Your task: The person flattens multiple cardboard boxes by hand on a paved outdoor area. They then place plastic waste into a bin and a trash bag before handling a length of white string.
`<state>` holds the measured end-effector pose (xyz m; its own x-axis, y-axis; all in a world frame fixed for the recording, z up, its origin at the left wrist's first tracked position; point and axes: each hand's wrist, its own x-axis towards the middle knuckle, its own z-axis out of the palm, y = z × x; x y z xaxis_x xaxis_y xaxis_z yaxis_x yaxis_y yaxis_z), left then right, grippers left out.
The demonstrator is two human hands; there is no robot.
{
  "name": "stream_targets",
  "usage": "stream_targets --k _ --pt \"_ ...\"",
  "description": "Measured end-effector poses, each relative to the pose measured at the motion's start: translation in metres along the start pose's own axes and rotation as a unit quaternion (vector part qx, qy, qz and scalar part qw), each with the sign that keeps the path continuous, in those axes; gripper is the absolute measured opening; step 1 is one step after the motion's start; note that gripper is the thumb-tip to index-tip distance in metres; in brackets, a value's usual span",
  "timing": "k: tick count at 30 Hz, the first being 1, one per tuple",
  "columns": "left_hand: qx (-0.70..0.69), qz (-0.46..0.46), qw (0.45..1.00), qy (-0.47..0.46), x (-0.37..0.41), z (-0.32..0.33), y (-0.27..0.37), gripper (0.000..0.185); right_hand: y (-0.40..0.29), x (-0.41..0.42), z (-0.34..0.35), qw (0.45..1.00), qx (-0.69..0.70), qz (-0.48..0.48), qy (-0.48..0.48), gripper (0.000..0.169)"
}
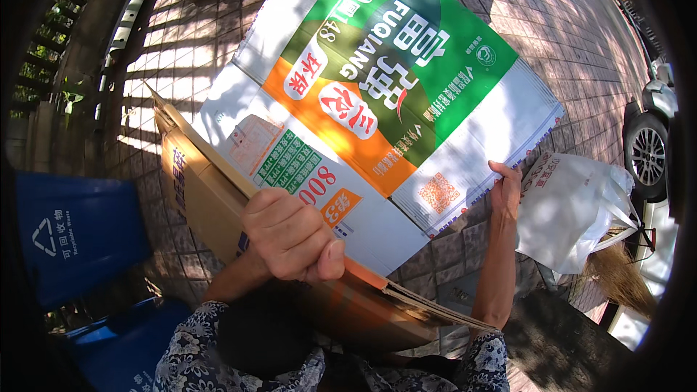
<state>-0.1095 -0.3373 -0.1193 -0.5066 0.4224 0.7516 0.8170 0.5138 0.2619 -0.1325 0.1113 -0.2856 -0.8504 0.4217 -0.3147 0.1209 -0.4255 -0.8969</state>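
A large flattened carton (348, 92) with green, orange and white print and writing spreads out in front of me. My right hand (506, 188) grips it at its lower right edge, with the thumb on the printed face. Close to my body, a few folded brown cardboard sheets (207, 196) stand on edge in a stack. Over their upper edge my left hand (294, 237) is clenched, its fingers curled and its thumb to the right. Part of the stack's edge is hidden beneath that fist. The printed carton's lower edge passes behind the stack.
Blue recycling bins (81, 239) stand at the left. To the right are a white bag (572, 209), a straw broom (621, 275) and a parked car's wheel (645, 147). Paving tiles (179, 54) lie below, beside a fence at the upper left.
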Motion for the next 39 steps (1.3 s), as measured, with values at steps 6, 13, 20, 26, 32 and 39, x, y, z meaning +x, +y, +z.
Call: stream_targets --k 6,13,20,26,32,39 --pt "-0.003 0.000 1.000 0.010 -0.004 0.004 0.002 0.020 -0.053 -0.003 0.014 0.992 -0.036 -0.116 0.031 0.055" --pt "0.002 -0.025 1.000 0.004 0.000 0.010 0.001 0.018 -0.139 -0.023 0.030 0.979 -0.044 -0.195 0.040 0.051" --pt "0.001 -0.084 0.995 -0.045 -0.007 0.069 -0.035 0.017 -0.242 -0.078 -0.010 0.971 -0.046 -0.236 -0.018 0.060" --pt "-0.018 -0.114 0.993 -0.026 -0.019 0.133 -0.047 0.019 -0.264 -0.144 -0.033 0.971 -0.060 -0.231 0.002 0.062" --pt "-0.014 -0.094 0.993 -0.069 -0.050 0.191 -0.070 0.027 -0.231 -0.190 -0.007 0.966 -0.205 -0.154 -0.001 0.054" --pt "-0.041 -0.163 0.944 -0.285 -0.127 0.287 -0.059 0.042 -0.138 -0.238 -0.014 0.895 -0.442 -0.047 -0.026 0.037"
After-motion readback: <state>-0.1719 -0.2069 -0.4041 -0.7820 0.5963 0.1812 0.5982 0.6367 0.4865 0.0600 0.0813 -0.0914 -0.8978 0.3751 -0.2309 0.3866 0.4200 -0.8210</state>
